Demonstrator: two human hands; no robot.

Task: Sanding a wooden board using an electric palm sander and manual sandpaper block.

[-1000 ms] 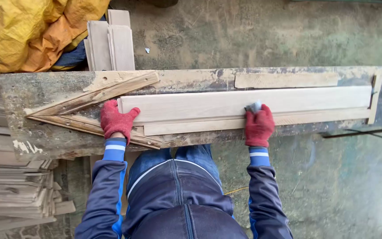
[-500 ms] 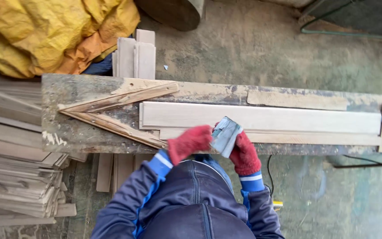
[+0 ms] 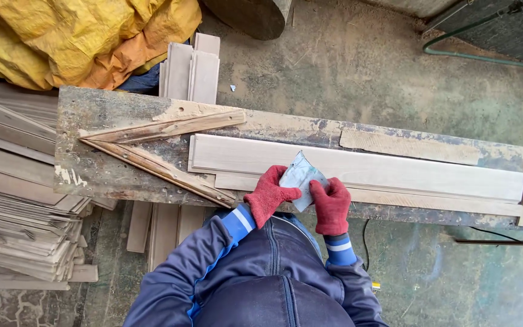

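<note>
At the far left we see a stack of thin boards beside the desk, on which two slats are fixed in a wedge shape, probably so that the long pale plank lies pushed into it and cannot slide. Our left hand, in a red glove, has its grip closed on the left edge of a folded grey sheet of sandpaper, held just above the near edge of the plank. Our right hand pinches the other edge of the sheet, so both hands seem to fold or turn it.
</note>
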